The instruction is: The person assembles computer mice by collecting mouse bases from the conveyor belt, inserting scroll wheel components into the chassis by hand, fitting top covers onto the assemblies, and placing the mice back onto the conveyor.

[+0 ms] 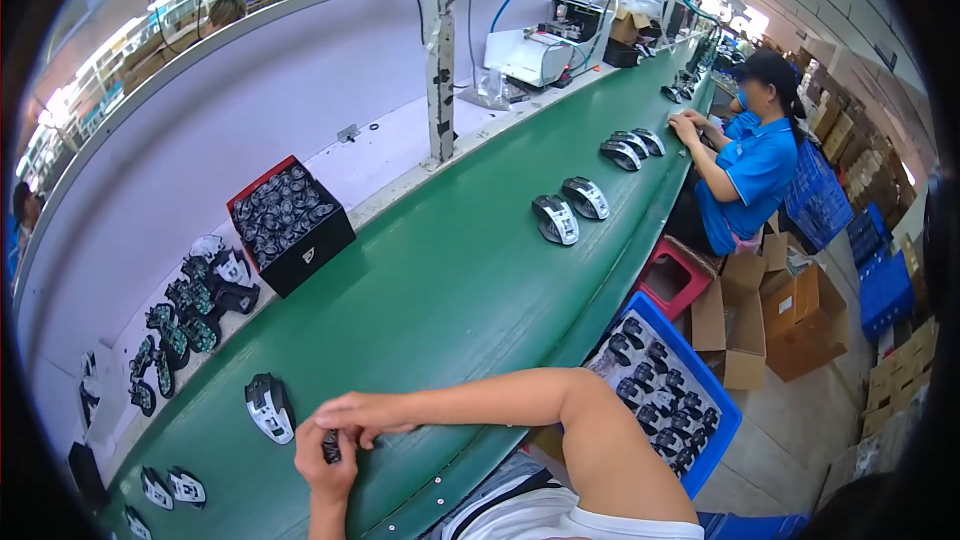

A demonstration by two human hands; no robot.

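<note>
My left hand (325, 465) is closed round a small dark part (332, 447), mostly hidden by the fingers, just above the green belt (420, 290). My right hand (365, 412) reaches over from the right and closes on the same part from above. Just left of the hands lies a black-and-silver computer mouse (269, 408) on the belt. Further down the belt to the left are more mice (186, 486) of the same kind.
A black box (300, 255) of small dark parts stands at the belt's far edge, beside green circuit-board assemblies (180, 315). A blue crate (715, 395) of mouse pieces sits at my right. More mice (556, 219) lie ahead, near a co-worker in blue (755, 175).
</note>
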